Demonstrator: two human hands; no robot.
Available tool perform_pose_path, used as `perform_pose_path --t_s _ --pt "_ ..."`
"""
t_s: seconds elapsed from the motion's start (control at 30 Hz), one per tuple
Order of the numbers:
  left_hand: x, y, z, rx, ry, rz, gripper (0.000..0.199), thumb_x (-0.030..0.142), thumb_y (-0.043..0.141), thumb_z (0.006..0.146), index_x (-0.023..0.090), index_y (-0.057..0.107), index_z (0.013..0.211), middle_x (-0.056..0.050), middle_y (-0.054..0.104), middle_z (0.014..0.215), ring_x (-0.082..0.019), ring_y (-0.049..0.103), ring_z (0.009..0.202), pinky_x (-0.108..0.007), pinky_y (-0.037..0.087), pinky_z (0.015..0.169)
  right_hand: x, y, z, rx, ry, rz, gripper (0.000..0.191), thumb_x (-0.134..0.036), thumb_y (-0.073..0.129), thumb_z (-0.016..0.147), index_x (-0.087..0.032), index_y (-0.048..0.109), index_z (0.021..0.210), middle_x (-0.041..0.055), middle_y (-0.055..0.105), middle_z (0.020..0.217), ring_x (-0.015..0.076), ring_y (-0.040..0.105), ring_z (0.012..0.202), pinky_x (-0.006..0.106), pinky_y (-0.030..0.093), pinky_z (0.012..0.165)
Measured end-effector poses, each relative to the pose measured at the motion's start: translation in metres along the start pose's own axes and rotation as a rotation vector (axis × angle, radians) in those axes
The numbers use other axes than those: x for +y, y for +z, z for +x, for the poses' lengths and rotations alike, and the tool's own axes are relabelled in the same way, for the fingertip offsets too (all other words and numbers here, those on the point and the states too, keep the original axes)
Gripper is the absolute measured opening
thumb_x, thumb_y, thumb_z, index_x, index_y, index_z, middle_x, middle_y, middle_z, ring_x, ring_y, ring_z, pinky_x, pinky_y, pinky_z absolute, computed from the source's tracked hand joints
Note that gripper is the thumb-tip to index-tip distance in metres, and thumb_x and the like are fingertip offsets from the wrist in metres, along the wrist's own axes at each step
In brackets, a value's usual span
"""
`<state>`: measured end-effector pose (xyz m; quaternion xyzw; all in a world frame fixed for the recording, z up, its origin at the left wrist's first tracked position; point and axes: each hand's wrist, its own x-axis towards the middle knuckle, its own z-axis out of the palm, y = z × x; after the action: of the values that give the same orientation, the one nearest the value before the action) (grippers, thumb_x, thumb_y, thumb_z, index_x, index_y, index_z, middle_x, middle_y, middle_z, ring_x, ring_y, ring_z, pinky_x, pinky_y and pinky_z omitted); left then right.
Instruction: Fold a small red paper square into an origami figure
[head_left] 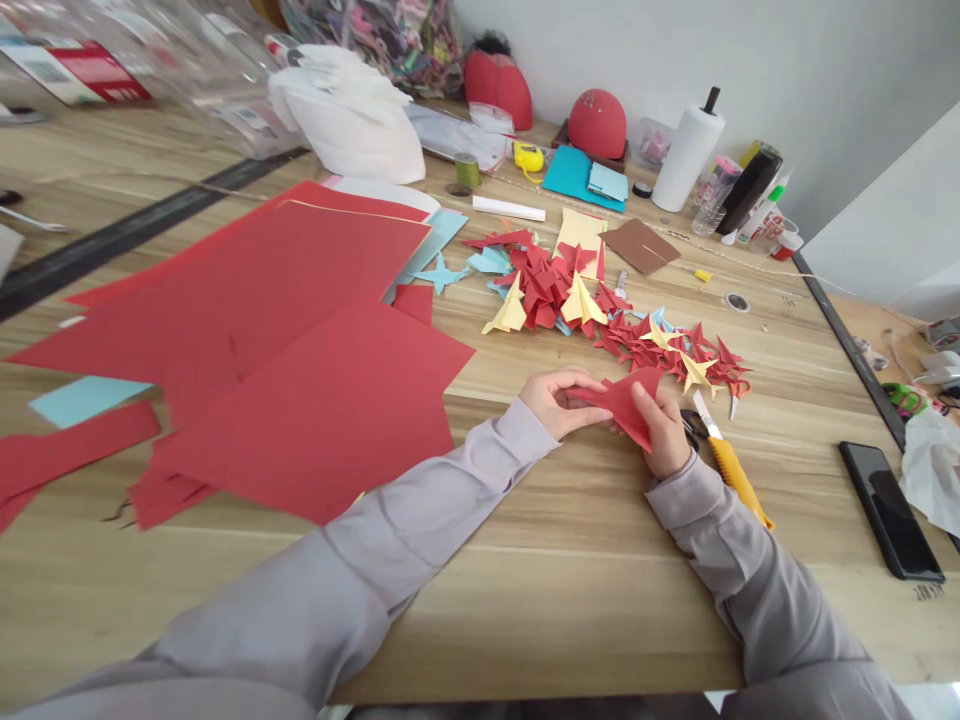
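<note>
A partly folded piece of red paper [631,402] is held between both hands above the wooden table. My left hand [559,402] pinches its left corner between thumb and fingers. On the other side my right hand [664,432] grips it, thumb on top; the fingers beneath are mostly hidden. Just beyond the hands lies a heap of folded red paper pieces [544,290], with some yellow paper planes [582,302] and a light blue folded star [441,273]. Large red sheets [322,400] cover the table to the left.
A yellow-handled cutter [739,480] and black-handled scissors [691,428] lie beside my right hand. Farther right is a black phone [891,512]. Along the back stand a white bottle [688,155], a red dome [597,124] and a yellow tape measure [528,157].
</note>
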<state>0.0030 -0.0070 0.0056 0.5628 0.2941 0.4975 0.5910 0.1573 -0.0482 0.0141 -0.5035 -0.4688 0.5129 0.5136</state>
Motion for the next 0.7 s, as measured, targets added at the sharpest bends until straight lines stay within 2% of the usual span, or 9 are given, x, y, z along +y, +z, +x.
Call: perform_pose_path --t_s 0.1,0.17,0.27,0.37,0.47,0.53,0.6,0.7 --pt "-0.001 -0.001 0.001 0.054 -0.005 0.012 0.023 0.029 0.081 0.054 0.013 0.069 0.066 -0.006 0.066 0.078 -0.016 0.062 0.077 -0.030 0.052 0.075 0.003 -0.002 0.000 -0.063 -0.008 0.025 0.063 -0.076 0.036 0.076 -0.021 0.067 0.070 0.0060 0.065 0.063 0.0197 0.060 0.060 0.032 0.045 0.051" --pt "-0.002 -0.002 0.002 0.072 -0.023 0.005 0.024 0.033 0.079 0.056 0.013 0.069 0.065 -0.006 0.066 0.076 -0.016 0.062 0.076 -0.028 0.053 0.071 0.006 -0.003 -0.001 -0.111 -0.031 0.038 0.070 -0.081 0.032 0.072 -0.022 0.068 0.079 0.0075 0.067 0.071 0.0211 0.061 0.065 0.032 0.045 0.051" --pt "-0.002 -0.002 0.002 0.073 -0.059 -0.024 0.028 0.038 0.077 0.059 0.013 0.067 0.065 -0.005 0.065 0.077 -0.014 0.061 0.069 -0.026 0.054 0.061 0.007 -0.004 -0.001 -0.086 -0.090 0.060 0.071 -0.079 0.044 0.068 -0.024 0.058 0.111 0.0061 0.067 0.084 0.0198 0.061 0.065 0.030 0.046 0.049" --pt "0.000 -0.001 0.001 0.115 -0.080 -0.037 0.029 0.038 0.077 0.061 0.012 0.064 0.065 -0.003 0.063 0.076 -0.010 0.058 0.056 -0.025 0.052 0.055 0.003 0.000 -0.002 -0.021 -0.166 0.071 0.078 -0.059 0.067 0.065 -0.031 0.035 0.131 0.0032 0.064 0.094 0.0186 0.061 0.071 0.028 0.047 0.050" --pt "0.001 0.000 0.001 0.153 -0.092 -0.020 0.030 0.037 0.078 0.058 0.012 0.063 0.064 -0.001 0.062 0.072 -0.008 0.057 0.053 -0.023 0.050 0.054 -0.002 0.005 -0.003 -0.012 -0.201 0.027 0.076 -0.038 0.077 0.062 -0.034 0.038 0.127 0.0024 0.061 0.102 0.0183 0.062 0.079 0.028 0.050 0.057" --pt "0.000 0.001 0.001 0.149 -0.120 -0.012 0.031 0.035 0.080 0.055 0.012 0.062 0.064 -0.001 0.062 0.068 -0.009 0.057 0.055 -0.022 0.050 0.055 -0.004 0.007 -0.003 0.020 -0.213 -0.026 0.066 -0.034 0.079 0.061 -0.031 0.046 0.118 0.0036 0.059 0.106 0.0186 0.061 0.082 0.030 0.051 0.061" --pt "-0.001 0.001 0.000 0.139 -0.153 -0.038 0.033 0.033 0.082 0.052 0.012 0.062 0.069 0.000 0.062 0.067 -0.010 0.059 0.058 -0.022 0.051 0.057 -0.003 0.007 -0.002 0.076 -0.219 -0.066 0.062 -0.033 0.079 0.061 -0.028 0.048 0.115 0.0040 0.060 0.102 0.0192 0.061 0.081 0.032 0.052 0.063" --pt "0.000 0.002 -0.001 0.123 -0.185 -0.094 0.041 0.030 0.083 0.051 0.013 0.062 0.082 -0.001 0.065 0.069 -0.011 0.061 0.059 -0.024 0.053 0.057 -0.001 0.006 -0.001 0.112 -0.192 -0.070 0.068 -0.035 0.079 0.061 -0.028 0.045 0.119 0.0016 0.063 0.085 0.0187 0.061 0.071 0.032 0.052 0.060"
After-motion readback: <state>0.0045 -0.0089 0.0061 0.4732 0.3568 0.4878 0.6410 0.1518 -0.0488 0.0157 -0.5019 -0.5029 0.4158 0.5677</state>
